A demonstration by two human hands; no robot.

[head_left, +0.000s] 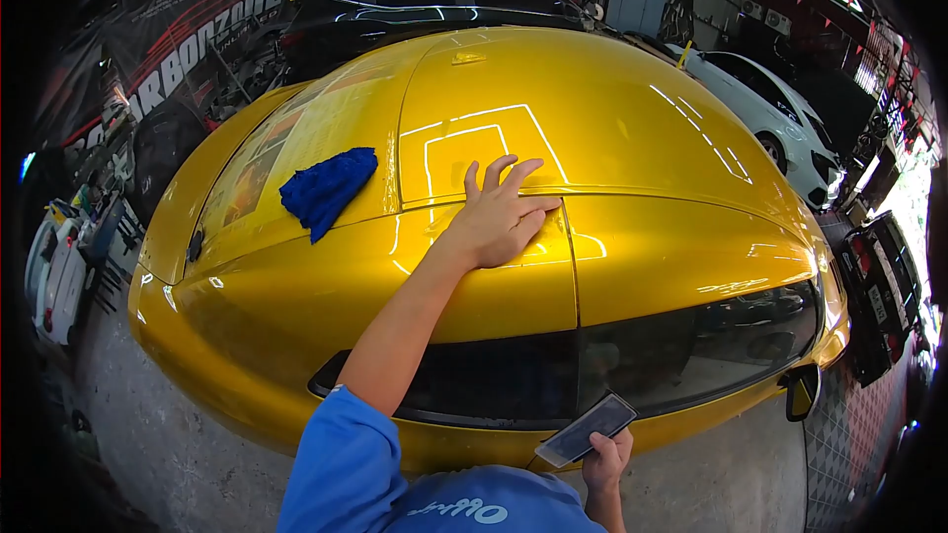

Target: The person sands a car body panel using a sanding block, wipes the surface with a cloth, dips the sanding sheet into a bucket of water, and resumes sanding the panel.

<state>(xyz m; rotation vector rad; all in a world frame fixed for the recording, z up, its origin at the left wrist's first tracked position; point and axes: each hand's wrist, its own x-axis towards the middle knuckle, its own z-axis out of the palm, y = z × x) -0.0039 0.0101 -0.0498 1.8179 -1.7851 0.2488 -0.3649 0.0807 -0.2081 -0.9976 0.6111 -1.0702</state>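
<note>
My left hand [502,217] lies with its fingers spread on the roof edge of a glossy yellow car [671,237], near the seam above the side windows. My right hand [606,459] is low in the view, beside the car's side window, with its fingers closed on a flat, dark rectangular object with a pale edge [587,431]. To the left of my left hand, a crumpled blue cloth [329,190] rests on the yellow car, next to the rear glass. A small yellow fin [469,58] stands farther off on the roof.
Behind the yellow car stands a black car [444,0]. A white car [765,104] is at the upper right, and a dark vehicle [882,296] at the far right. The yellow car's side mirror [802,392] sticks out at the lower right. A printed banner [197,49] hangs at the upper left.
</note>
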